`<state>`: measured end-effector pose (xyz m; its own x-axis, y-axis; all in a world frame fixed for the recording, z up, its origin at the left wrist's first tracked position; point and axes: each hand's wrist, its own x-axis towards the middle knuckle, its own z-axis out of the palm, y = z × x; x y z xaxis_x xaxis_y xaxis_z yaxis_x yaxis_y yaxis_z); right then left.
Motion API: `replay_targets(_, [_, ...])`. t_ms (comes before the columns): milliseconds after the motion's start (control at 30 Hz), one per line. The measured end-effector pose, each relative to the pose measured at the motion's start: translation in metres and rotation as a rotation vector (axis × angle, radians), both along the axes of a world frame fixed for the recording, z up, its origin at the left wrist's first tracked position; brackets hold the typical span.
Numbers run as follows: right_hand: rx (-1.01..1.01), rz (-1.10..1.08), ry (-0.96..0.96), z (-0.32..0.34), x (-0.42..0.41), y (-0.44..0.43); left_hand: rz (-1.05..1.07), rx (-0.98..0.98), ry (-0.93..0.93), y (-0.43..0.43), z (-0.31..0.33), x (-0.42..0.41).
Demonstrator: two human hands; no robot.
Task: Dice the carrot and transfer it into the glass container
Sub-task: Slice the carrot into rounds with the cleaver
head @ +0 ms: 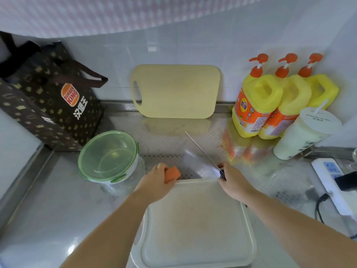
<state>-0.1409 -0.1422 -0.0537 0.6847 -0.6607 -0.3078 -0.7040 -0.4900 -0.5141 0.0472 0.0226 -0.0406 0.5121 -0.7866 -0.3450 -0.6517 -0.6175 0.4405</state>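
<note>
Left hand (157, 179) grips carrot (172, 174), right hand (232, 180) grips knife (201, 149) — seemingly pre-cut; next, carrot onto board (195, 225).

The person's left hand (154, 182) and right hand (234, 182) are showing bare. The left forearm (116, 219) and right forearm (289, 215) are showing uncovered too, slim and smooth, running unsleeved from the wrists to the near edge of view.

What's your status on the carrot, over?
Left hand grips carrot at white board's far edge. Right hand grips knife. Nothing diced yet. Glass container's green lid on, in the way.
</note>
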Motion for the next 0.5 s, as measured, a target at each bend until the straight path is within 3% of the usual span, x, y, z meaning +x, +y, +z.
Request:
replay_targets(267, [-0.022, 0.117, -0.036, -0.005, -0.01, 0.013, 0.026, -0.087, -0.042, 0.03, -0.007, -0.026])
replay_targets(367, [0.003, 0.115, -0.09, 0.002, -0.01, 0.015, 0.091, -0.203, -0.097, 0.041, -0.007, -0.034])
replay_targets(500, [0.031, 0.046, -0.232, 0.014, -0.012, 0.027, 0.289, -0.4, 0.065, 0.055, -0.001, -0.051])
